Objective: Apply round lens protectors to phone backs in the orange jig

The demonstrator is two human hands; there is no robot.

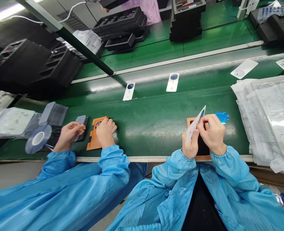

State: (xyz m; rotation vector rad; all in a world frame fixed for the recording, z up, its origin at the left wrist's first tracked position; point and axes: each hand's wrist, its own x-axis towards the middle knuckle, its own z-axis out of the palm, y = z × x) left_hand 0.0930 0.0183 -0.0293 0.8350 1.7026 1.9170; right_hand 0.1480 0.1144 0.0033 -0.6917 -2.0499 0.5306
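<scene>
My left hand (190, 145) is closed on the lower edge of a white card (195, 125), holding it tilted on edge above an orange jig (189, 121). My right hand (213, 133) pinches the card's upper part near a dark round spot. A blue round film tab (222, 117) sticks out just past my right fingers. The jig lies on the green belt (156, 112) and a dark part in it is mostly hidden under my hands.
A co-worker in blue sleeves at my left has one hand (106, 132) on another orange jig (93, 136) and the other hand (68, 134) by a grey block. White cards (173, 82) lie on the belt. Clear plastic trays (269, 115) are stacked at right; black trays behind.
</scene>
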